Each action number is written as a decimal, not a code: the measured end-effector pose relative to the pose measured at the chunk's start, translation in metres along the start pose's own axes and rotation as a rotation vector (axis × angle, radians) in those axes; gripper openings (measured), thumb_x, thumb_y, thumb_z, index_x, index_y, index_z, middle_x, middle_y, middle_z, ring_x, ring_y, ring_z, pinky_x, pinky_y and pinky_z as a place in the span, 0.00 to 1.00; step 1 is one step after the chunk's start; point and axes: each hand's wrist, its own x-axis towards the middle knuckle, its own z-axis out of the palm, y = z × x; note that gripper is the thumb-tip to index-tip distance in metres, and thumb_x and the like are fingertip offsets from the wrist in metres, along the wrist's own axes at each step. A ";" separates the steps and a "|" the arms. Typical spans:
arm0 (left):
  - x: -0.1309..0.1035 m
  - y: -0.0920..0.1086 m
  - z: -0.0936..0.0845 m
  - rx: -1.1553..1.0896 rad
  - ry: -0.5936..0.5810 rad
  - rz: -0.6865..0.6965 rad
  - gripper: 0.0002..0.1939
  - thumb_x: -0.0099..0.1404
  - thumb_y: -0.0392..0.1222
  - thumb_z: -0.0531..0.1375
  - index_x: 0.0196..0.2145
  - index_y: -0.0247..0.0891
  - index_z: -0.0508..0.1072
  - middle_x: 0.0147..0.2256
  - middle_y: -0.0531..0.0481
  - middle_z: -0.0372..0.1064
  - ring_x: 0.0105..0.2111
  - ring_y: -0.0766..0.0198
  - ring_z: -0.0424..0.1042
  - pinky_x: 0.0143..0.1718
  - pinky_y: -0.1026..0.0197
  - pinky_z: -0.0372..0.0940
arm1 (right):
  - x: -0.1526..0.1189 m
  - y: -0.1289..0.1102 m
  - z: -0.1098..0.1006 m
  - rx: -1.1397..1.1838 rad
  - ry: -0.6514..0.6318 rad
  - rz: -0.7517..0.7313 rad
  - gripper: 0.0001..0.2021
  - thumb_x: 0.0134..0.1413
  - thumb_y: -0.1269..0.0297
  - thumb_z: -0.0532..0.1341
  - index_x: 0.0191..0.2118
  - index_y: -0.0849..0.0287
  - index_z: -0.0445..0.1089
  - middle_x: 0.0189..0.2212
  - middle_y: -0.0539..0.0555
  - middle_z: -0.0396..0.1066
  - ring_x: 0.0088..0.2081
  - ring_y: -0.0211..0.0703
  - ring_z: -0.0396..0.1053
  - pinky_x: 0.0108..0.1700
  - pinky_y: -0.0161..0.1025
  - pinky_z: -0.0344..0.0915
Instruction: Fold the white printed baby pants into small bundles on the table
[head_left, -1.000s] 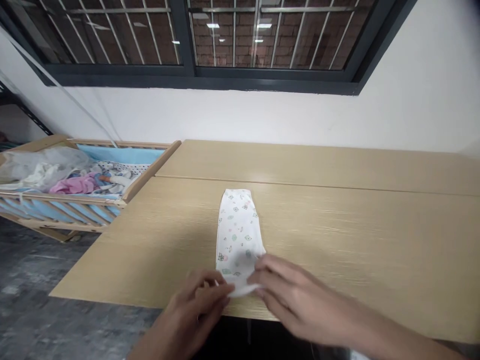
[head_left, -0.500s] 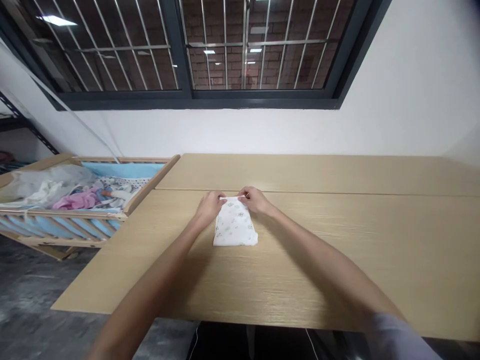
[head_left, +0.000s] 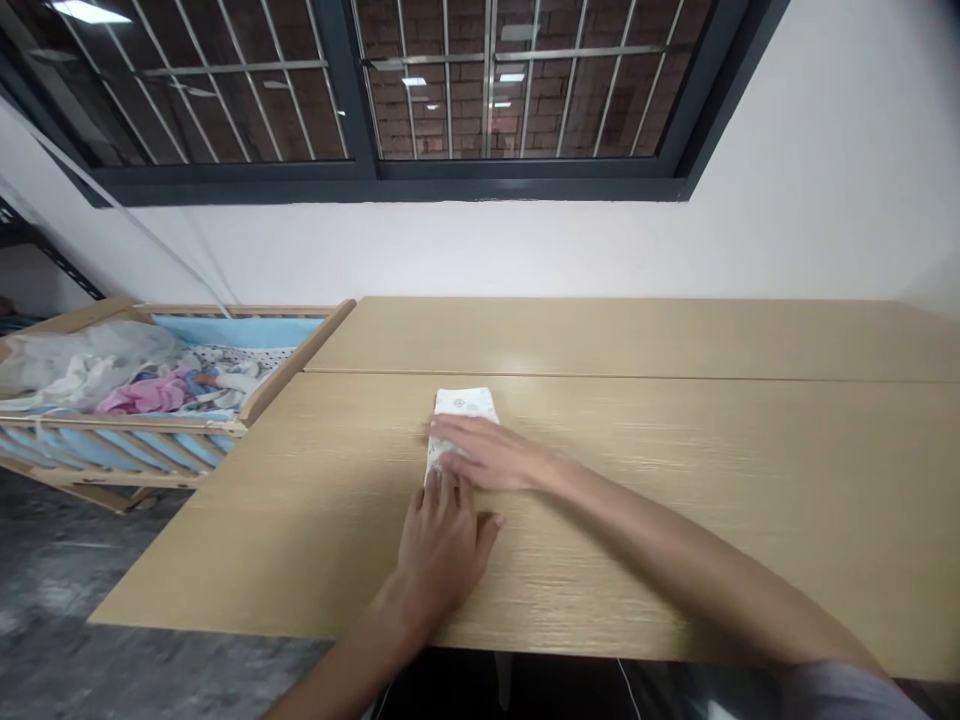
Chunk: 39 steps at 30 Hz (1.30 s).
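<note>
A small white cloth with a faint print lies flat on the light wooden table. Across its middle rests my right hand, palm down with the fingers stretched to the left. My left hand is at the cloth's near edge, fingers pointing forward and thumb spread to the right, its fingertips beside the right hand's thumb. Much of the cloth is hidden under the hands.
At the left stands a wooden crib with a blue lining, holding a pink cloth, other fabrics and a clear plastic bag. A barred window is in the white wall behind the table.
Both hands have let go of the cloth's far corners and come nearer. The right hand now lies flat over the cloth, the left at its near edge. The view has shifted slightly.
</note>
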 end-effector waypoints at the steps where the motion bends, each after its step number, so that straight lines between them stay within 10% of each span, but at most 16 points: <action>1: -0.005 0.004 0.006 0.015 -0.009 -0.010 0.28 0.72 0.54 0.52 0.57 0.27 0.70 0.57 0.26 0.69 0.59 0.37 0.66 0.53 0.41 0.67 | -0.001 -0.006 0.006 0.026 -0.076 -0.041 0.26 0.73 0.52 0.46 0.70 0.55 0.54 0.71 0.57 0.52 0.71 0.48 0.48 0.70 0.51 0.49; 7: -0.007 0.013 0.022 0.051 0.021 -0.077 0.25 0.72 0.52 0.54 0.54 0.30 0.74 0.54 0.28 0.72 0.58 0.36 0.68 0.52 0.40 0.68 | 0.000 0.006 0.034 0.050 -0.285 -0.016 0.30 0.74 0.51 0.39 0.73 0.60 0.48 0.73 0.58 0.42 0.74 0.46 0.38 0.73 0.51 0.39; 21: -0.009 0.009 0.025 0.089 0.053 -0.083 0.27 0.73 0.50 0.53 0.62 0.31 0.67 0.63 0.27 0.62 0.62 0.36 0.65 0.52 0.42 0.69 | 0.034 0.095 0.016 -0.192 -0.148 0.134 0.31 0.73 0.49 0.39 0.74 0.56 0.42 0.74 0.54 0.34 0.74 0.47 0.32 0.73 0.54 0.31; 30: -0.008 0.008 0.021 0.059 0.024 -0.075 0.27 0.73 0.49 0.54 0.62 0.30 0.66 0.63 0.25 0.61 0.62 0.36 0.65 0.52 0.40 0.69 | 0.006 0.053 -0.005 -0.112 0.035 0.166 0.31 0.72 0.46 0.43 0.72 0.57 0.49 0.74 0.61 0.41 0.73 0.56 0.39 0.71 0.59 0.41; 34: -0.007 0.002 0.019 0.010 0.008 -0.050 0.26 0.73 0.49 0.54 0.62 0.30 0.67 0.63 0.25 0.61 0.61 0.36 0.65 0.53 0.39 0.68 | -0.029 0.018 -0.011 -0.140 0.046 0.106 0.22 0.69 0.53 0.53 0.61 0.58 0.67 0.56 0.65 0.65 0.58 0.57 0.62 0.60 0.59 0.60; 39: -0.002 -0.022 0.009 -0.090 -0.023 0.041 0.18 0.73 0.38 0.52 0.57 0.32 0.71 0.59 0.31 0.69 0.58 0.43 0.70 0.53 0.42 0.68 | -0.067 0.007 0.003 -0.202 -0.004 0.109 0.17 0.68 0.56 0.57 0.55 0.60 0.72 0.45 0.61 0.70 0.48 0.53 0.68 0.51 0.53 0.67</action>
